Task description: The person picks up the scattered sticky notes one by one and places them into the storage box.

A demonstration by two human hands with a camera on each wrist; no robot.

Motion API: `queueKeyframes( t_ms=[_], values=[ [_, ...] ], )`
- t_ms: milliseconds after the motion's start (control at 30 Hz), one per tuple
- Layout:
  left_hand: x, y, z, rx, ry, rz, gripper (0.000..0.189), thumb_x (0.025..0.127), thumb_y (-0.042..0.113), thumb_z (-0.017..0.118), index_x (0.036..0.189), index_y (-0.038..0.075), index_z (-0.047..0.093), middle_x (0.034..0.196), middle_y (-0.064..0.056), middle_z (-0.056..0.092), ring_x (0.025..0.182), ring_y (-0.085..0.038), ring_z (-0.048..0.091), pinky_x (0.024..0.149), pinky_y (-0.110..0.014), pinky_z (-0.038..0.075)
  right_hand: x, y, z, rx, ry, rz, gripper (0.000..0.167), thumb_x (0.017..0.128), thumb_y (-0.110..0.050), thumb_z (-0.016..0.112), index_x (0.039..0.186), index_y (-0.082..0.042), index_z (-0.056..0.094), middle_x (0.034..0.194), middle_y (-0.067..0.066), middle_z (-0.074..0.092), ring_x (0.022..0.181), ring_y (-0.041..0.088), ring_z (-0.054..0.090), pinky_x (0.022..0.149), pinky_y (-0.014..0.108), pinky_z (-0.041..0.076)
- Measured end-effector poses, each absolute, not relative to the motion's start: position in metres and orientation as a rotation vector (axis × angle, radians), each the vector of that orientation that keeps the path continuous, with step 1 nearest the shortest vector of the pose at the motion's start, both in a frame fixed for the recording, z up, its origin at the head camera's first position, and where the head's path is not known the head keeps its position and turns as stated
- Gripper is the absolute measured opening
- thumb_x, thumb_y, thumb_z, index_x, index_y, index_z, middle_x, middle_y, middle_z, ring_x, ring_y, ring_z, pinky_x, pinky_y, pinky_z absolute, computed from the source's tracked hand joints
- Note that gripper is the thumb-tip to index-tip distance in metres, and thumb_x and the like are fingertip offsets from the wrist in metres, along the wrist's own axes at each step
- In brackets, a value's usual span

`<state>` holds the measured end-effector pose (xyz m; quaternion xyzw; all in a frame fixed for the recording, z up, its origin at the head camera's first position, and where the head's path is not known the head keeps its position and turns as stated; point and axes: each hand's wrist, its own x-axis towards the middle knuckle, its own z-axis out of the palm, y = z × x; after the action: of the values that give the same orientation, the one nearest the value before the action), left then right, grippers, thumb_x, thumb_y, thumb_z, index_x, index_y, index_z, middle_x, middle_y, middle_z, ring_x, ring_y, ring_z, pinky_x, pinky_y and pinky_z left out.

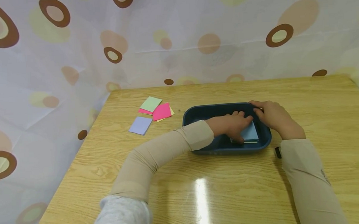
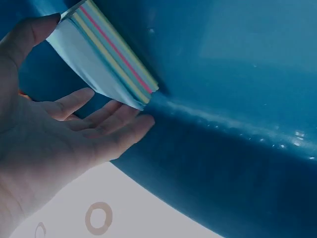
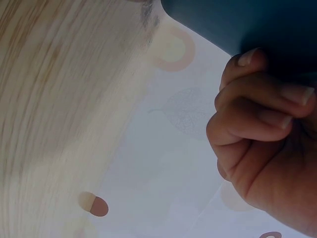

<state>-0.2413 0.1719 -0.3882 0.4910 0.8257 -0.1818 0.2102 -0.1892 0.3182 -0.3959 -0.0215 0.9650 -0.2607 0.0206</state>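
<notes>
A dark blue plastic bin [image 1: 228, 151] stands on the table. My left hand [image 1: 234, 125] reaches inside over a stack of sticky notes [image 1: 251, 133] with a pale blue top. In the left wrist view the stack [image 2: 116, 52] shows yellow, pink and blue layers along its side. The left thumb is at one end of the stack and the fingertips are at the other, holding it between them. My right hand [image 1: 273, 117] grips the bin's far right corner, its fingers curled at the rim; the right wrist view shows these fingers [image 3: 252, 116] against the bin wall.
Left of the bin lie loose sticky notes: green [image 1: 151, 103], bright pink [image 1: 162, 112] with yellow beneath, and lavender [image 1: 140, 125]. A patterned curtain [image 1: 177, 62] hangs behind the wooden table [image 1: 229, 192]. A small black object [image 1: 278, 152] shows at the right wrist.
</notes>
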Motion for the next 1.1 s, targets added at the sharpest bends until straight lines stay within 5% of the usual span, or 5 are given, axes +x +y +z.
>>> queueKeyframes(
  t_ms=[233,633,900,1100],
  values=[
    [-0.237,0.165,-0.378,1.387,2.34,-0.466,0.084,0.091,0.053,0.057,0.154,0.02,0.011,0.155,-0.008,0.021,0.137,-0.023,0.029,0.102,-0.033,0.038,-0.191,0.322,-0.399,-0.074,2.959,-0.799,0.046,0.102,-0.011,0.043,0.144,0.004,0.036,0.05,0.003,0.041,0.042,0.015,0.038,0.046,0.032,0.035],
    [-0.272,0.085,-0.331,1.485,2.468,0.289,0.041,0.099,0.019,0.051,0.137,0.003,0.045,0.135,-0.012,0.048,0.122,-0.021,0.048,0.101,-0.027,0.037,-0.185,0.335,-0.402,-0.065,2.995,-0.773,0.046,0.101,-0.011,0.044,0.143,0.006,0.037,0.057,0.004,0.038,0.049,0.018,0.037,0.05,0.033,0.033],
    [-0.327,0.008,-0.337,0.906,2.638,0.931,0.033,0.095,0.014,0.055,0.124,0.0,0.057,0.119,-0.013,0.058,0.108,-0.022,0.054,0.091,-0.03,0.044,-0.182,0.338,-0.403,-0.081,2.995,-0.764,0.046,0.101,-0.01,0.044,0.142,0.007,0.037,0.055,0.002,0.038,0.048,0.017,0.038,0.049,0.032,0.033],
    [-0.36,-0.03,-0.367,0.417,2.72,1.089,0.036,0.093,0.014,0.057,0.125,-0.002,0.057,0.125,-0.016,0.056,0.115,-0.027,0.052,0.093,-0.038,0.044,-0.184,0.337,-0.404,-0.075,2.977,-0.77,0.046,0.102,-0.012,0.043,0.143,0.007,0.035,0.057,0.003,0.039,0.049,0.017,0.039,0.049,0.032,0.034]
  ],
)
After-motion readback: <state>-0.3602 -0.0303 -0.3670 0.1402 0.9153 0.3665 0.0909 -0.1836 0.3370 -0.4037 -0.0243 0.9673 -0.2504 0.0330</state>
